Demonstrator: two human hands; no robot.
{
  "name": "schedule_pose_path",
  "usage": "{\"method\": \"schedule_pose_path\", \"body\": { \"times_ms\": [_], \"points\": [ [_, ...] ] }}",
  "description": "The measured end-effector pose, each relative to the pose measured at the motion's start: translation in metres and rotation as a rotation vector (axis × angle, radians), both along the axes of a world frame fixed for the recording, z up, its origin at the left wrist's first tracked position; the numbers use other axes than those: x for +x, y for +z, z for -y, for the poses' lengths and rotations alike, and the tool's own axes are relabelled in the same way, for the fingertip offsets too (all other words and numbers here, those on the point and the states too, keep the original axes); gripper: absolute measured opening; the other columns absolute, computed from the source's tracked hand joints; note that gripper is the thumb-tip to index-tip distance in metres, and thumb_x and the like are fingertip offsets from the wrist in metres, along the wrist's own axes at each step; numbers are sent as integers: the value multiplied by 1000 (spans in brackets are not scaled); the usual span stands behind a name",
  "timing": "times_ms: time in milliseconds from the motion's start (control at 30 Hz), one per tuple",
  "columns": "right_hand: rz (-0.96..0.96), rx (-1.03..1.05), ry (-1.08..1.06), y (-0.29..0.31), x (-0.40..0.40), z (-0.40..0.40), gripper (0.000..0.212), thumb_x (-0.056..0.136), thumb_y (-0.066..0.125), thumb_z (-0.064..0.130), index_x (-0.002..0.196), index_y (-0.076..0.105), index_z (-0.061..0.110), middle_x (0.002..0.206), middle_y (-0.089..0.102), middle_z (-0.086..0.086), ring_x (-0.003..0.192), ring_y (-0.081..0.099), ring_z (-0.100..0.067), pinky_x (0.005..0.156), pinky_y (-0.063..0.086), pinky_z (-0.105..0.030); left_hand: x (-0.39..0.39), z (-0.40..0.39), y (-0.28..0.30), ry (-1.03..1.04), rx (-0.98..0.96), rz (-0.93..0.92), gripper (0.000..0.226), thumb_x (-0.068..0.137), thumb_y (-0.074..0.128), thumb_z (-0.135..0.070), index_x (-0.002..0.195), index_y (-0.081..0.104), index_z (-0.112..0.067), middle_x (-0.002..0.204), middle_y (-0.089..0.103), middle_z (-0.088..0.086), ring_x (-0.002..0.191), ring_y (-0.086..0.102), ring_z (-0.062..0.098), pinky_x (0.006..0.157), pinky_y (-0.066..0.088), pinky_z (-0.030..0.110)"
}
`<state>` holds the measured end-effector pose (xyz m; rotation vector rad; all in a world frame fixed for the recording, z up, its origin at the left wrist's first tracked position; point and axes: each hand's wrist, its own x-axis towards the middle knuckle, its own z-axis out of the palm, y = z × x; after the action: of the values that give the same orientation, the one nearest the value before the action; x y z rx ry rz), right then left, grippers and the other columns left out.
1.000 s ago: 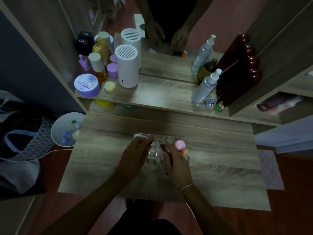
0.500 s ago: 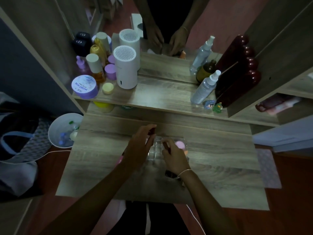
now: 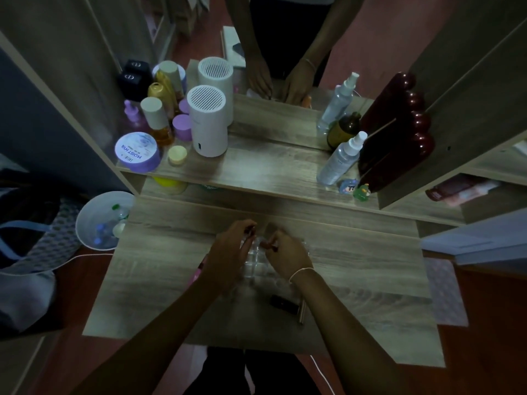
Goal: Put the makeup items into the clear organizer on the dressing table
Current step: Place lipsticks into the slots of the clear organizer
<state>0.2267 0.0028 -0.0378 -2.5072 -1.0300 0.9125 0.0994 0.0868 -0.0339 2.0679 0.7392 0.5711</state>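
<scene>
Nearest the front edge of the dressing table (image 3: pixel 370 283) we see a dark tube (image 3: pixel 282 303) lying flat by the right forearm. Mid-table, both hands sit over the clear organizer (image 3: pixel 253 259): right hand (image 3: pixel 288 253) pinching a small reddish item (image 3: pixel 268 245) at its fingertips, left hand (image 3: pixel 229 249) curled at the organizer's left side, grip unclear. On the far shelf: white cylinder (image 3: pixel 209 121), purple jar (image 3: pixel 137 151), spray bottle (image 3: pixel 340 159).

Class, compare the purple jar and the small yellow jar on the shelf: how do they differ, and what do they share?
The purple jar is far wider than the yellow jar. The purple jar's lid carries printed lettering; the yellow jar's lid is plain. The purple jar sits at the shelf's left front corner, the yellow jar just to its right. Both are round, lidded and upright on the same shelf.
</scene>
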Motion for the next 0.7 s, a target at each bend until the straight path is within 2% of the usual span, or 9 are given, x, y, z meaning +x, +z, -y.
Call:
{"method": "schedule_pose_path", "body": {
  "times_ms": [100, 267, 400, 500, 600, 700],
  "points": [
    [43, 0, 20, 0, 1, -6, 10, 87, 59, 22, 91, 61, 13, 95, 71, -13, 90, 66, -31, 80, 55, -44, 0, -1, -3, -1, 9, -27, 28, 88, 60, 0, 116, 58, -3, 110, 66, 15, 95, 56, 11, 82, 39, 18],
    [126, 0, 50, 4, 1, -15, 12, 85, 61, 27, 87, 59, 15, 89, 70, -12, 84, 66, -32, 71, 55, -39, 2, -4, -12, -2, -16, -86, 27, 89, 58, -4, 116, 58, -7, 111, 66, 12, 97, 60, 14, 82, 40, 19],
    [167, 23, 88, 6, -1, -20, 11, 84, 63, 25, 90, 60, 17, 91, 71, -11, 86, 67, -32, 69, 52, -36, 2, -6, -20, -19, 4, -110, 26, 90, 57, -7, 117, 57, -10, 111, 66, 10, 93, 53, 5, 77, 36, 7],
    [169, 17, 92, 7, -3, -20, 11, 84, 65, 24, 93, 60, 18, 93, 71, -10, 87, 68, -31, 71, 54, -37, 2, -6, -23, -20, 1, -133, 26, 92, 55, -9, 118, 57, -10, 111, 65, 10, 93, 55, 7, 79, 38, 12],
    [138, 17, 89, 7, -4, -18, 15, 85, 65, 24, 98, 60, 18, 97, 71, -9, 90, 68, -28, 75, 56, -38, 0, -7, -25, -31, -5, -152, 27, 93, 54, -11, 120, 56, -8, 115, 63, 11, 100, 59, 16, 86, 41, 21],
    [141, 13, 76, 7, -3, -17, 16, 85, 64, 25, 98, 60, 16, 98, 71, -11, 91, 67, -30, 76, 56, -39, -1, -7, -23, -27, -21, -155, 30, 92, 56, -11, 122, 54, -7, 117, 63, 12, 103, 59, 18, 88, 41, 21]
  ]
}}
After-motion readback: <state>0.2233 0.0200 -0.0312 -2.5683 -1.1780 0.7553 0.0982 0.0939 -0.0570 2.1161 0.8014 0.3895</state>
